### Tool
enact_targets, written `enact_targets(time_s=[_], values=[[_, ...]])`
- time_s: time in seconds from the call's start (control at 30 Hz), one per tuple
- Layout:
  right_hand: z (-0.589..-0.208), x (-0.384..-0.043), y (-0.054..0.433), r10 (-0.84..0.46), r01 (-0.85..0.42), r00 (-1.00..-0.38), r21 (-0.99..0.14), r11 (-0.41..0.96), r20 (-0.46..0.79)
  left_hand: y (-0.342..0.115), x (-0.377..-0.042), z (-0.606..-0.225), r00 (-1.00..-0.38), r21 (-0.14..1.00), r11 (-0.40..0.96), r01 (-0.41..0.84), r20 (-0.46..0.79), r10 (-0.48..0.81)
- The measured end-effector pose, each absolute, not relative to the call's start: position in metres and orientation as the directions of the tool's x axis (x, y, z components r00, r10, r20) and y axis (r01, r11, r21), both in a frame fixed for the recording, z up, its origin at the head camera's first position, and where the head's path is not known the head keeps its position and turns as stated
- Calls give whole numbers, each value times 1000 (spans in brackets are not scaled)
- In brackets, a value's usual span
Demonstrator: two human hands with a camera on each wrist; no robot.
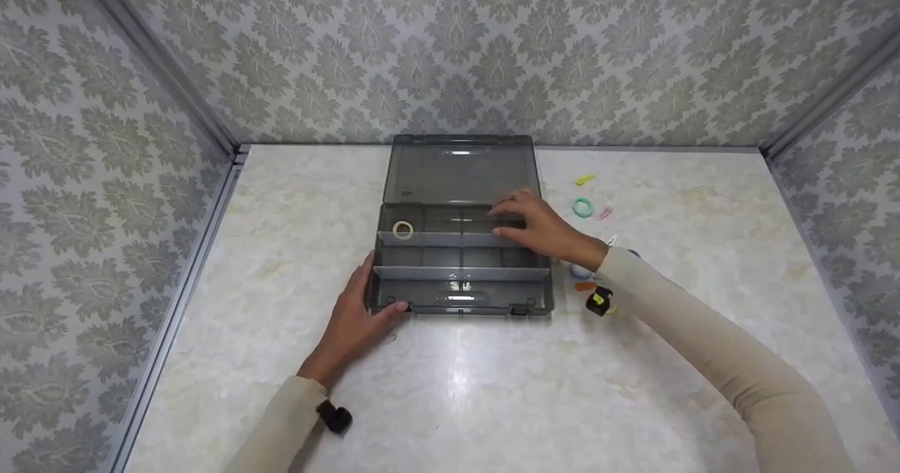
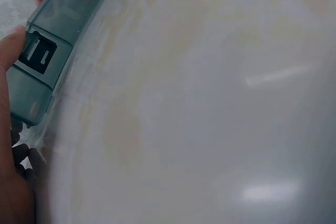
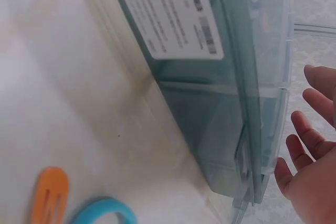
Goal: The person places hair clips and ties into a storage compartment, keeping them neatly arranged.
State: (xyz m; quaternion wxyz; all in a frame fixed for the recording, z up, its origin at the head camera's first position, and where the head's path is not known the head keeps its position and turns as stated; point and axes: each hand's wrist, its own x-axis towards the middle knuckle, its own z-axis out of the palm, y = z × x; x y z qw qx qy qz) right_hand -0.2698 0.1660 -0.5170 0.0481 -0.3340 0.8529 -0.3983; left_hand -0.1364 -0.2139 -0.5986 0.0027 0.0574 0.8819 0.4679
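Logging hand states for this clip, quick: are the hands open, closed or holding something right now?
Left hand: holding the storage box at its near left corner.
Right hand: open, holding nothing.

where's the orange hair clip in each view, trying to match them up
Head: the orange hair clip lies right of the box, near its front.
Left wrist: not in it.
Right wrist: lower left, beside the blue ring.
Shared landmark: the box, in all three.

The marbled table [image 1: 506, 396] is bearing an open grey box [image 1: 443, 256]; clips [image 3: 55, 178] and rings [image 3: 102, 206] are lying at its two to four o'clock.
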Motion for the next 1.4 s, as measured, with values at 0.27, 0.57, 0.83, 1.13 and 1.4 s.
enact_targets(time_s=[0.27,0.57,0.83,1.13,1.4], values=[[-519,-262,187,-613,-568,-760,-681,462,218,-213,-136,-598,-994,830,551,80,26,104],[-516,-258,214,-582,-502,-796,-716,486,163,-214,-137,-598,-994,823,562,88,39,98],[-516,-259,234,-547,-454,-827,-729,511,131,-214,-136,-599,-995,827,556,80,31,98],[-526,-266,248,-493,-409,-860,-758,508,134,-215,-135,-599,-995,834,546,79,30,99],[-540,-273,263,-429,-399,-886,-765,506,179,-215,-136,-600,-994,836,542,91,41,104]])
